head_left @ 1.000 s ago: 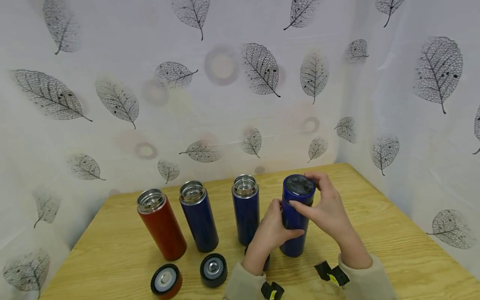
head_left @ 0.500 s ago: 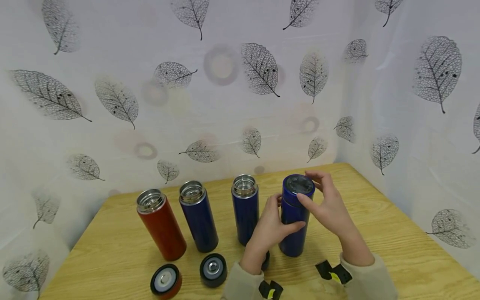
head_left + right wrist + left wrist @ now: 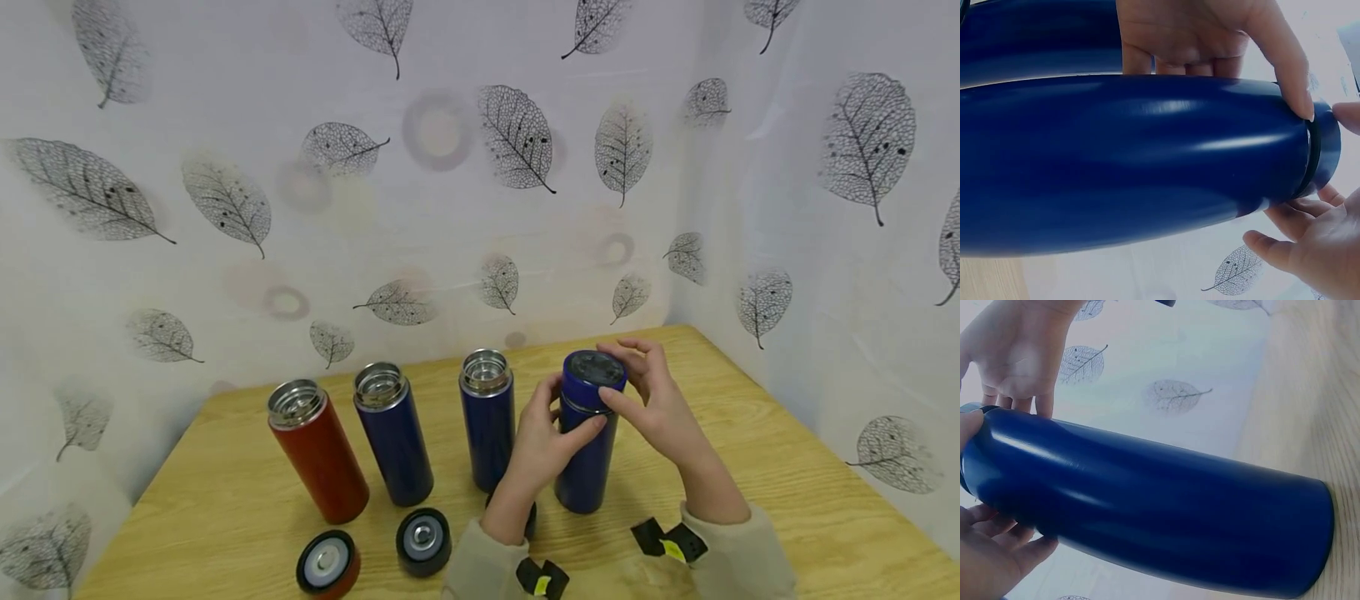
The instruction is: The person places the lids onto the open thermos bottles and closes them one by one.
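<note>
A blue thermos [image 3: 588, 467] stands upright at the right of the row, its blue lid [image 3: 583, 396] with a dark glossy top seated on its mouth. My left hand [image 3: 540, 442] grips the thermos high on its body, thumb across the front just below the seam. My right hand [image 3: 660, 408] pinches the lid, thumb at the front and fingers at the far side. The right wrist view shows a dark ring [image 3: 1315, 156] at the seam. In the left wrist view, the blue body [image 3: 1166, 506] fills the middle, with my left hand [image 3: 991, 556] below.
To the left stand a red thermos [image 3: 322, 458] and two blue thermoses, one farther left [image 3: 397, 454] and one nearer [image 3: 487, 433], all uncapped. A red-edged lid [image 3: 327, 562] and a dark lid [image 3: 423, 542] lie in front; another dark lid [image 3: 531, 523] is partly behind my left wrist.
My left thumb has slid up the thermos towards the seam. My right thumb has moved up and right onto the lid's front. The lid, tilted a second ago, looks level.
</note>
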Motion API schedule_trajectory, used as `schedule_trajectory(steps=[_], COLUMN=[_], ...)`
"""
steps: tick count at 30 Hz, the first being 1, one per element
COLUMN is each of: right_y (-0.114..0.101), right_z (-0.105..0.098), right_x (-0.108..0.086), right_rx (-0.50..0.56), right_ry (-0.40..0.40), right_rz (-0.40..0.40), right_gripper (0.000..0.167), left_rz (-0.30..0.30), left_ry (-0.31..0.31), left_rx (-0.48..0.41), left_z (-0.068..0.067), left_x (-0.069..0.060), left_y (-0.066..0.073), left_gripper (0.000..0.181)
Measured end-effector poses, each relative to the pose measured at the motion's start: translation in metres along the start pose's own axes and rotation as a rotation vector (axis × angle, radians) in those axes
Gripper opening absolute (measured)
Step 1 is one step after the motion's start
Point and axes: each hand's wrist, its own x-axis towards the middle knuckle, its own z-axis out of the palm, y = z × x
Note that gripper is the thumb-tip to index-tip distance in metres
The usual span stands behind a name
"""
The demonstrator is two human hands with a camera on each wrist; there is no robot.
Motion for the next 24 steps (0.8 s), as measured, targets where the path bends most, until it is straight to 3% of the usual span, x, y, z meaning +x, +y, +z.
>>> schedule_trajectory(steps=[9,14,24], right_y=[-0.002,-0.001,0.002], right_z=[0.001,0.004,0.014], right_x=[0.000,0.001,0.002], right_rx=[0.052,0.054,-0.102], right_ry=[0.000,0.043,0.142], right_rz=[-0.022,-0.007,0.109], right_gripper=[0.051,0.058,0.060], left_rz=[-0.002,0.009,0.013], left_ry=[0.002,0.016,0.028], left_rx=[0.002,0.016,0.040], left_z=[0.001,0.001,0.001], left_x=[0.001,0.000,-0.001], left_y=[-0.002,-0.004,-0.002], left_gripper=[0.057,0.056,0.056])
